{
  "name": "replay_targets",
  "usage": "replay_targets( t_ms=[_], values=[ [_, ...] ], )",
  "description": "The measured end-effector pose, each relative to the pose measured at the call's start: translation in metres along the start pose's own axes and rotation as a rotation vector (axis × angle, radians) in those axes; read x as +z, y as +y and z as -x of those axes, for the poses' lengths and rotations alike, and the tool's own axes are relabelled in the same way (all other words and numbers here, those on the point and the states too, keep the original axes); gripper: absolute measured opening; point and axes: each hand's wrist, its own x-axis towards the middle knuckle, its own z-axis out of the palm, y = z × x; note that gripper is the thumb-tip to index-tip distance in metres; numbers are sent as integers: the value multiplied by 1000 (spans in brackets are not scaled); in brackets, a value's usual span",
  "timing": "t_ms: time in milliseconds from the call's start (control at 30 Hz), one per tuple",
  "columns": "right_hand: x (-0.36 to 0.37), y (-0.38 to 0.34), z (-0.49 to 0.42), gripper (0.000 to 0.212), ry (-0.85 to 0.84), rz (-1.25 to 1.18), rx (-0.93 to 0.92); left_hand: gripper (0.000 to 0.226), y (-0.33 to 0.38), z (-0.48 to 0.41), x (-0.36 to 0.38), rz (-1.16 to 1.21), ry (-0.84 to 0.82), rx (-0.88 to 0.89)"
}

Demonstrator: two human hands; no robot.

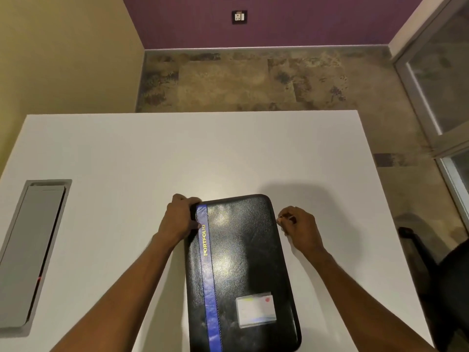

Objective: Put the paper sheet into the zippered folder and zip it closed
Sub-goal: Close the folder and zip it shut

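A black zippered folder (pixel 243 265) with a blue stripe reading PORTFOLIO lies shut on the white table (pixel 152 153), with a card in a clear pocket near its front right corner. My left hand (pixel 179 219) grips the folder's far left corner. My right hand (pixel 300 228) is beside the folder's right edge near the far corner, fingers pinched on a small metal zipper pull (pixel 281 216). No paper sheet is in view.
A grey cable tray lid (pixel 33 252) is set into the table at the left. A dark office chair (pixel 441 270) stands off the table's right edge. Beyond the far edge is patterned floor, and a glass door is at the right.
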Motion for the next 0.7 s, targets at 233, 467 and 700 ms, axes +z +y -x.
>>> replay_targets(
  t_ms=[233,467,700],
  values=[
    [1,-11,-39,10,28,51,-54,79,12,9,-1,-22,29,19],
    [-4,-30,-95,11,-166,147,-134,78,17,9,-5,-36,18,52],
    [4,-61,-150,14,-472,223,-204,77,19,1,-7,-29,16,68]
  ],
)
